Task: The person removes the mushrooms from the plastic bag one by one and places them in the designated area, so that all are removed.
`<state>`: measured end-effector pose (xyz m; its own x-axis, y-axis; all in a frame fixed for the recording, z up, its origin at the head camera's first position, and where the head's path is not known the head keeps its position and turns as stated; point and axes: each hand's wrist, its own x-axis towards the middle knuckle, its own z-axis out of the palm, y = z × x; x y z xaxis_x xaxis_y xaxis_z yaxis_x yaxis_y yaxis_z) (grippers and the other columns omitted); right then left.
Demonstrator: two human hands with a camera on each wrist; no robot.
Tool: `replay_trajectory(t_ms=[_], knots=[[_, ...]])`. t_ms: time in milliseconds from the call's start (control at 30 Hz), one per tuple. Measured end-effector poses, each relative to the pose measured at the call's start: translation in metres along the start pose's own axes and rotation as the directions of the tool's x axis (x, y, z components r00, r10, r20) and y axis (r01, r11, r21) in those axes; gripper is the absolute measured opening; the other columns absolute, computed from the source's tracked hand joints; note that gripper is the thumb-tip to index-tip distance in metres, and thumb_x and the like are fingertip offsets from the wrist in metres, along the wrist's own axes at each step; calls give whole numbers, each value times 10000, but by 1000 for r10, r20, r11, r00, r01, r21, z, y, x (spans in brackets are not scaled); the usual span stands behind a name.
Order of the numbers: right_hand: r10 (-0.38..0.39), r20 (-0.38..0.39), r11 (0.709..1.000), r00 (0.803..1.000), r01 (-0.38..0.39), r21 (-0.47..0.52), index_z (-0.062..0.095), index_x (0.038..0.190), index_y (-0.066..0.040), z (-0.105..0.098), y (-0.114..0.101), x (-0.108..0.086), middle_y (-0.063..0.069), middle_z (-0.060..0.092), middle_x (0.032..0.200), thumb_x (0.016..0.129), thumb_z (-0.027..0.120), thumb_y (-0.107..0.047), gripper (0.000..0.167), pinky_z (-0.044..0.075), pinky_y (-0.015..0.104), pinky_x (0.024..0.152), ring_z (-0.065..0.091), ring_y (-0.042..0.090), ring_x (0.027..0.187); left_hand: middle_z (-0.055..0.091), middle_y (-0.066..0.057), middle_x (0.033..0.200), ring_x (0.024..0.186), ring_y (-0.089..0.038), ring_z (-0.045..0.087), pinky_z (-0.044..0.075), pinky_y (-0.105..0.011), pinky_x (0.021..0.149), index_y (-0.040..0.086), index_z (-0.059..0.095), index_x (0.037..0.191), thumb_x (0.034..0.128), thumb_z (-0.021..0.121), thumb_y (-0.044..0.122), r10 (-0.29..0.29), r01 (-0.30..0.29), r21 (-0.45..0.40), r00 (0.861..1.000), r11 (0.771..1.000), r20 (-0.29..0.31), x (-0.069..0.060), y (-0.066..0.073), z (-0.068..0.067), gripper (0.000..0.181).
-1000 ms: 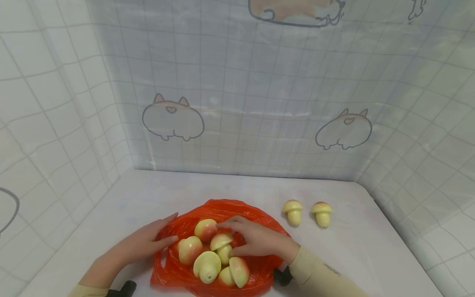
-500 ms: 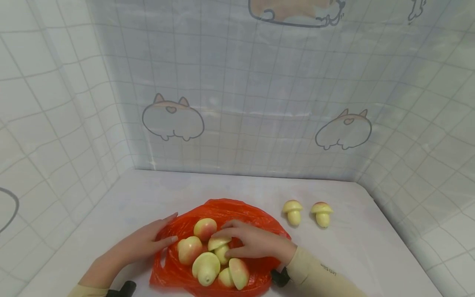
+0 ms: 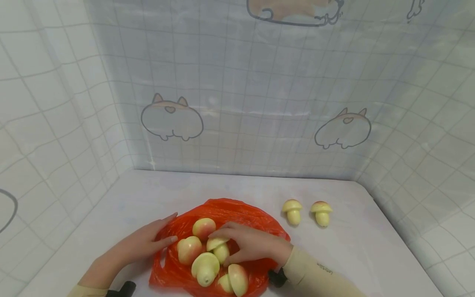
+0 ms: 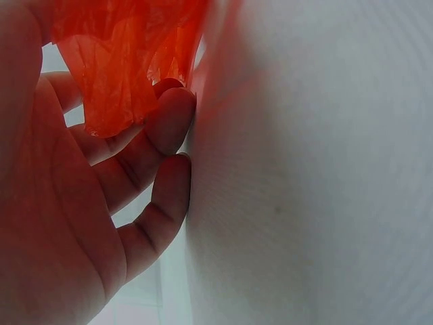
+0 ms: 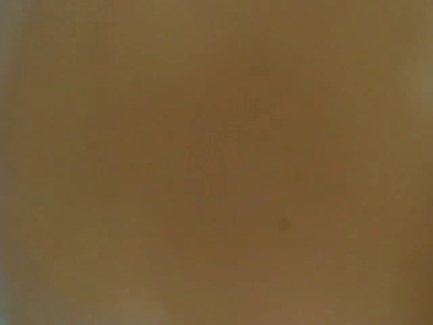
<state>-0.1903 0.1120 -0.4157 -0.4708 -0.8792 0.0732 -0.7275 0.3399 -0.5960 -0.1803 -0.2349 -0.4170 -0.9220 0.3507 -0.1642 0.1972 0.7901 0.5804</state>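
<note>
An orange-red plastic bag [image 3: 256, 222] lies spread on the white table, with several yellow-and-pink mushroom-shaped pieces in it. At the bag's left edge my left hand [image 3: 142, 241] holds the plastic between thumb and fingers; in the left wrist view the bag [image 4: 111, 88] hangs inside the curled fingers [image 4: 159, 217]. My right hand [image 3: 248, 243] reaches over the bag and grips one mushroom [image 3: 219, 249], fingertips on its cap and thumb by its stem. Around it lie a round-topped piece [image 3: 204, 229], another [image 3: 189, 250], an upturned mushroom [image 3: 205, 269] and one on its side [image 3: 237, 280].
Two more mushroom pieces, a left one [image 3: 292, 211] and a right one [image 3: 321, 213], lie side by side on the table [image 3: 349, 255], right of the bag. Grid-patterned sheeting [image 3: 237, 103] encloses the back and sides. The right wrist view is only a brown blur.
My right hand has shifted slightly left and down, with the mushroom at its fingers moving a little the same way. The lowest mushroom has slid slightly downward. My left hand stays put.
</note>
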Motion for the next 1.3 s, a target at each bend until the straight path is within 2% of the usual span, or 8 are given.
replay_trajectory(t_ms=[300, 633, 1033, 1300], knots=[[-3, -26, 999, 1000, 2, -50, 463, 1449, -332, 6, 1, 4, -171, 479, 1334, 902, 740, -315, 614, 429, 208, 986, 436, -6, 1202, 484, -134, 1456, 1327, -400, 428, 399, -628, 1015, 125, 362, 1539, 896, 639, 566, -3, 3, -6, 1000, 1000, 9, -2, 1, -1, 827], [6, -46, 990, 999, -13, -144, 441, 1461, -356, 5, 4, 5, -123, 460, 1372, 897, 735, -242, 646, 433, 168, 954, 449, 13, 1194, 487, -122, 1455, 1327, -390, 430, 406, -623, 1012, 128, 366, 1537, 895, 641, 565, -1, 1, -11, 1000, 1000, 12, -1, 1, -1, 823], [77, -52, 993, 996, -81, -85, 489, 1410, -366, 1, 2, 2, -107, 461, 1350, 869, 763, -206, 628, 454, 196, 933, 470, 15, 1145, 491, -115, 1452, 1328, -390, 429, 405, -626, 1012, 142, 369, 1538, 889, 642, 575, -6, 6, 0, 1000, 1000, -1, 0, -2, 0, 826], [81, -66, 995, 994, -85, -57, 478, 1428, -348, 1, 3, 1, -137, 465, 1350, 855, 776, -228, 657, 447, 214, 965, 458, 12, 1171, 492, -115, 1451, 1329, -397, 426, 401, -632, 1011, 147, 368, 1539, 886, 641, 580, -11, 11, -1, 1000, 1000, -2, -1, -1, 0, 830]])
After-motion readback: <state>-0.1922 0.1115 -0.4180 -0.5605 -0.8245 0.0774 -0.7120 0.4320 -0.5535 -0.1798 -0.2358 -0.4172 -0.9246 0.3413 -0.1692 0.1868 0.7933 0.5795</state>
